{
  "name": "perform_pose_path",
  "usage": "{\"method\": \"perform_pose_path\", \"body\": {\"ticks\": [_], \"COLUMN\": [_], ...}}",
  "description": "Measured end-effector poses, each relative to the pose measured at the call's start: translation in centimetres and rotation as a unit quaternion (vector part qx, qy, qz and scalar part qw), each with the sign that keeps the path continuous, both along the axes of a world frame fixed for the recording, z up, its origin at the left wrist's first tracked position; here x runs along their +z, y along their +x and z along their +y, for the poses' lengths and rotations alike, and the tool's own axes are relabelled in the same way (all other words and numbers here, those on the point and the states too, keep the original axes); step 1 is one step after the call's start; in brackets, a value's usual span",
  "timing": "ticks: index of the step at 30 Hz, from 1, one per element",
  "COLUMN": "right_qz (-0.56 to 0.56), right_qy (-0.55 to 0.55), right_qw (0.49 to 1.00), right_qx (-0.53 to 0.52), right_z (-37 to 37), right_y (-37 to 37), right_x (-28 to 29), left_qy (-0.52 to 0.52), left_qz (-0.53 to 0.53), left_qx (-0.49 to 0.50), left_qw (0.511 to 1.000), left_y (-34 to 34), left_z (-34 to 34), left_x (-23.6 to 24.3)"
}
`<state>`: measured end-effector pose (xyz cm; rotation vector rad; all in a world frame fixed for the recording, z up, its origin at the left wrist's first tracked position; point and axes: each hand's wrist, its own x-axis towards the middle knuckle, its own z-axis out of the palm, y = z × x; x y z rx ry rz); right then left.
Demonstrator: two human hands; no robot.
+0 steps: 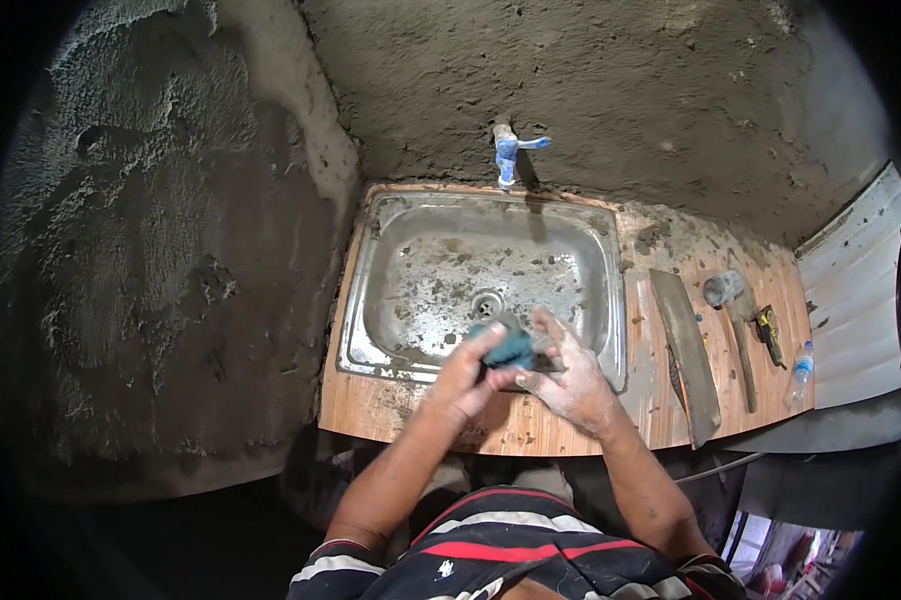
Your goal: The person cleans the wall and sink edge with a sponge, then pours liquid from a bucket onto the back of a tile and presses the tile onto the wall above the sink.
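My left hand (463, 378) is closed round a wadded teal sponge or scouring pad (512, 346), slightly blurred, above the front of the steel sink (591, 250). Close beside it, my right hand (579, 388) has its fingers apart and its thumb near the pad. Pale grey cement coats both hands, the right more heavily. The sink basin is spotted with wet mortar crumbs around its round drain (487, 304), and more mortar lies along the front rim.
A blue-and-white tap (507, 160) juts from the freshly plastered back wall (421, 80). On the wood-look counter (541, 425), right of the sink, lie a mortar-smeared board (689, 350), a mallet (741, 330), a yellow-and-black tool (770, 335) and a plastic bottle (802, 372).
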<state>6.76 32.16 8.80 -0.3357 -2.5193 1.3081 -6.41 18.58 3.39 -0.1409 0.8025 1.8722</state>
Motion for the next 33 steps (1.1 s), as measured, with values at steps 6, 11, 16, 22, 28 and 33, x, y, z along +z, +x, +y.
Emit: {"method": "perform_pose_path", "body": {"ticks": [6, 11, 16, 22, 28, 33], "right_qz": [-0.045, -0.036, 0.005, 0.021, 0.027, 0.019], "right_qy": [-0.024, 0.038, 0.053, 0.029, 0.015, -0.018], "right_qw": [0.985, 0.974, 0.972, 0.967, 0.973, 0.971], "right_qx": [-0.163, -0.218, -0.231, -0.251, -0.230, -0.239], "right_z": [2.6, 4.6, 4.7, 5.7, 6.4, 7.0], "right_y": [4.2, 9.1, 10.8, 11.1, 10.8, 11.1], "right_x": [-5.7, -9.5, -11.1, -12.0, -12.0, -12.6], "left_qy": [-0.155, -0.397, -0.608, -0.649, -0.623, -0.593], "left_qz": [0.239, 0.542, 0.622, 0.649, 0.717, 0.722], "left_qx": [0.222, 0.274, 0.218, 0.169, 0.085, 0.018], "left_qw": [0.932, 0.688, 0.443, 0.358, 0.301, 0.358], "left_y": [-17.3, -28.4, -33.0, -35.4, -36.6, -34.1], "left_z": [-0.4, 3.3, 6.3, 8.3, 9.1, 12.0], "left_x": [-1.9, -4.3, -6.1, -7.9, -9.1, -8.6]}}
